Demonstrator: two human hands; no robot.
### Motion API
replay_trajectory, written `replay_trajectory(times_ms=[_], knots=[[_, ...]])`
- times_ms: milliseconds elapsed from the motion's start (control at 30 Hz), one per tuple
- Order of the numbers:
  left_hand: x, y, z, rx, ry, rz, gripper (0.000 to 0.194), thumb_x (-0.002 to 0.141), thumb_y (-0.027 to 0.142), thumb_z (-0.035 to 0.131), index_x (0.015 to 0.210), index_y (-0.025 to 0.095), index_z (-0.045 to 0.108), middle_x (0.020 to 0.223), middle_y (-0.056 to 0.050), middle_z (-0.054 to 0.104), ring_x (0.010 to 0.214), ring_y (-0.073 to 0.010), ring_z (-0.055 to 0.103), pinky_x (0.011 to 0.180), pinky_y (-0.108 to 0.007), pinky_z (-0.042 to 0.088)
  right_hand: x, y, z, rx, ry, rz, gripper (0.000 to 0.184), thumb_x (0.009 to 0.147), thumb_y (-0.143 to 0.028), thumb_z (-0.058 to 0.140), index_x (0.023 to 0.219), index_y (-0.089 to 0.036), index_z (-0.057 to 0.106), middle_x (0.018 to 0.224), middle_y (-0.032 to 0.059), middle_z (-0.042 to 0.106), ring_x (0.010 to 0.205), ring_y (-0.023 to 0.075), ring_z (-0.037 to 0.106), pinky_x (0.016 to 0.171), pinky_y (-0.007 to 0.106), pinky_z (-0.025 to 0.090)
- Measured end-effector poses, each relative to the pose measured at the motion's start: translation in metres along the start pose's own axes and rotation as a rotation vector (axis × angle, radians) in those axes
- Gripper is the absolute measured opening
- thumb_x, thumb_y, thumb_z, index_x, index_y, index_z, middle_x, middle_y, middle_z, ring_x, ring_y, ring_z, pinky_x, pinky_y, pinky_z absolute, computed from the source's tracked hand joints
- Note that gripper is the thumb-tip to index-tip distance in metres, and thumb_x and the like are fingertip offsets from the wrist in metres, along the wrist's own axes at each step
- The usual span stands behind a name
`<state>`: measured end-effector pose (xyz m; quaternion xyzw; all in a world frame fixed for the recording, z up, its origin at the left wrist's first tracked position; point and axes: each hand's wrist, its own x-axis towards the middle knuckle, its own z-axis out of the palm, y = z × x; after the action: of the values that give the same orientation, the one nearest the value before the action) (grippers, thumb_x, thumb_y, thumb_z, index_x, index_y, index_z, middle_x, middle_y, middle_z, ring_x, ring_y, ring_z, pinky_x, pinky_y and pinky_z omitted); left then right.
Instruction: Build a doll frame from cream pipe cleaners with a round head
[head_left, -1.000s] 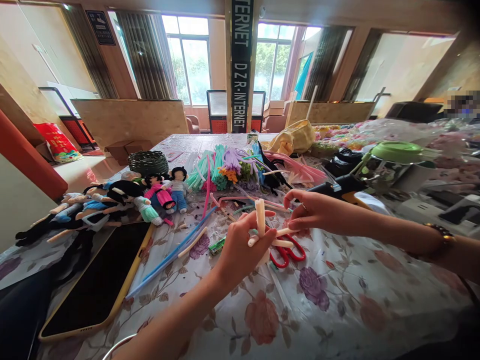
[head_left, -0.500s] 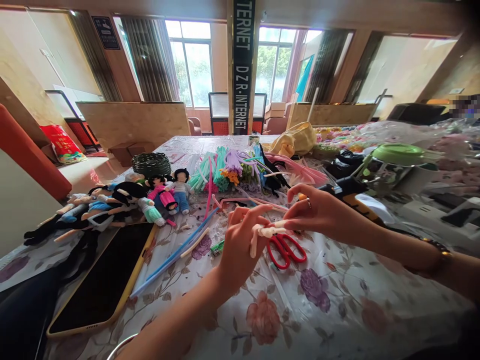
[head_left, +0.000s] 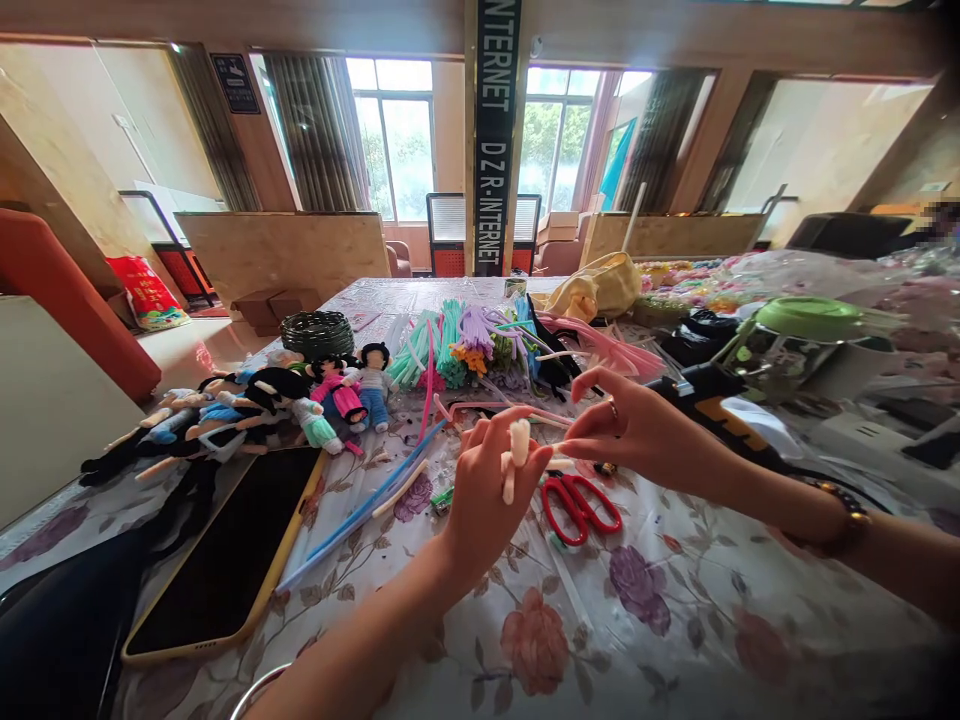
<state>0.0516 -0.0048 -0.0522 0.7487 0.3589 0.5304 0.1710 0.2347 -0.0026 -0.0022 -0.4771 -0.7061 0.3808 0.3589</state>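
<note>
Clearly soft: cream pipe cleaner [head_left: 517, 452], light, bendy (fuzzy grip).
Left hand [head_left: 487, 495]: fingers clamped on it.
Right hand [head_left: 637, 435]: fingers pinching its end.

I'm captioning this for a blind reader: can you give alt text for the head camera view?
Two bare hands work a cream pipe cleaner above a floral tablecloth: the left hand grips it, the right hand pinches its end. Red scissors, small dolls and a phone lie nearby.
</note>
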Motion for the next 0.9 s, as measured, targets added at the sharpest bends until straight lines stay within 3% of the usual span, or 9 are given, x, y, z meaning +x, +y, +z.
replay_trajectory(times_ms=[300,567,733,900], knots=[[0.006,-0.005,-0.001,-0.328,-0.054,-0.391,0.036,0.075,0.032,0.066,0.108,0.023,0.055,0.073,0.001,0.067,0.067,-0.0156,0.064,0.059,-0.024,0.046,0.015,0.01,0.002,0.07,-0.076,0.033,0.048,0.068,-0.036,0.073,0.095,-0.023,0.037,0.072,-0.001,0.068,0.05,0.0088,0.055,0.041,0.019,0.039],[0.014,0.002,-0.007,-0.648,0.098,-0.662,0.042,0.065,0.031,0.075,0.102,0.019,0.059,0.068,0.001,0.065,0.061,-0.0135,0.063,0.053,-0.021,0.045,0.026,0.004,0.014,0.211,0.026,0.004,0.042,0.072,-0.046,0.068,0.091,-0.02,0.041,0.067,0.0003,0.068,0.06,0.0121,0.063,0.056,0.023,0.049],[0.015,0.0,-0.007,-0.619,0.181,-0.678,0.042,0.066,0.031,0.074,0.103,0.019,0.059,0.068,0.0,0.065,0.061,-0.0138,0.063,0.05,-0.021,0.043,0.024,0.001,0.025,0.386,0.207,0.065,0.041,0.074,-0.05,0.065,0.087,-0.021,0.04,0.065,0.0015,0.069,0.059,0.0145,0.066,0.061,0.028,0.055],[0.013,-0.002,-0.008,-0.529,0.188,-0.609,0.042,0.068,0.035,0.072,0.104,0.019,0.057,0.073,-0.002,0.067,0.064,-0.0148,0.063,0.052,-0.021,0.044,0.023,0.005,0.037,0.53,0.252,0.051,0.05,0.065,-0.039,0.077,0.092,-0.022,0.039,0.07,0.0015,0.071,0.068,0.0185,0.069,0.071,0.033,0.057]])
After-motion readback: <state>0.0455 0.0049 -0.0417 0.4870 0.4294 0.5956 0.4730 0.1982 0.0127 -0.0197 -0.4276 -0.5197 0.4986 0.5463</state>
